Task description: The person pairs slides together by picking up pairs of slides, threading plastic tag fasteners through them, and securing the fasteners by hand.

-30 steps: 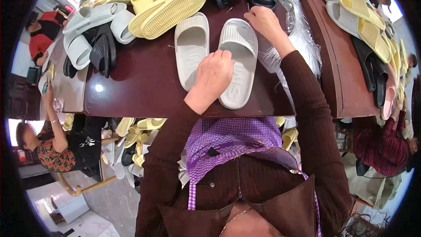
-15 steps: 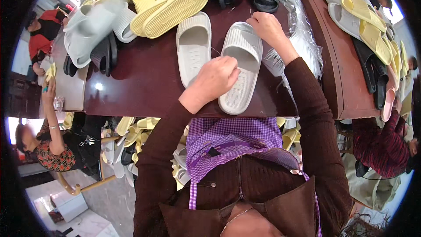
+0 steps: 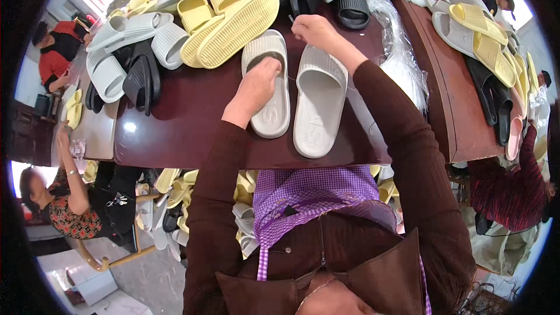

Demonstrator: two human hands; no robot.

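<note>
A pair of light grey slide slippers lies side by side on the dark red table, straps toward the far side. Over the left slipper [image 3: 271,114], just by its strap opening, is my left hand [image 3: 259,81], fingers curled closed; what they hold, if anything, is hidden. Beyond the strap of the right slipper [image 3: 318,119], my right hand [image 3: 318,32] makes a pinch near the far ends of the pair. Whatever is between its fingertips is too small to name.
Yellow slippers [image 3: 236,32] are piled just beyond the pair, with black slides [image 3: 353,9] farther right. Grey and black slippers [image 3: 140,76] fill the left side. A clear bag of thin white strands [image 3: 402,64] lies at right. People sit nearby on both sides.
My left hand has moved from the right slipper to the left one. My right hand has shifted left, off the right slipper's strap. Both slippers lie in slightly different positions.
</note>
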